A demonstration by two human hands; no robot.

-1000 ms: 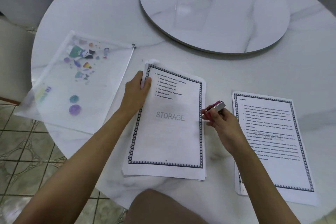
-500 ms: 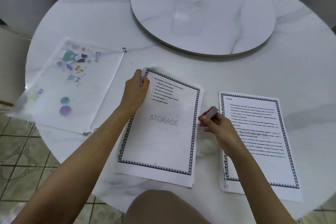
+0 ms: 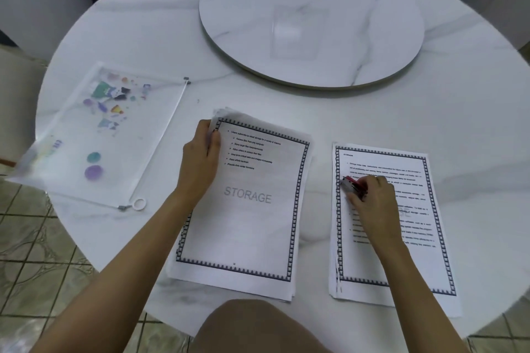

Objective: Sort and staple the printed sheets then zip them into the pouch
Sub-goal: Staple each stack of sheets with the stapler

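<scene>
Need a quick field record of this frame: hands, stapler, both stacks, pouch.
left hand: grips the top-left corner of the middle stack
right hand: holds the red stapler over the right stack, near its left edge
middle stack: top page reads STORAGE, sheets unevenly aligned
right stack: flat on the table
pouch: left of the stacks, ring pull at its near corner
stapled yet: cannot tell

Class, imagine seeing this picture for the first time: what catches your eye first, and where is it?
The bold word STORAGE on the middle stack stands out, its top left corner pinched by the left hand. To its right, the right hand holds a small red stapler by the second stack's left edge. A clear pouch with colourful prints lies to the far left.
</scene>
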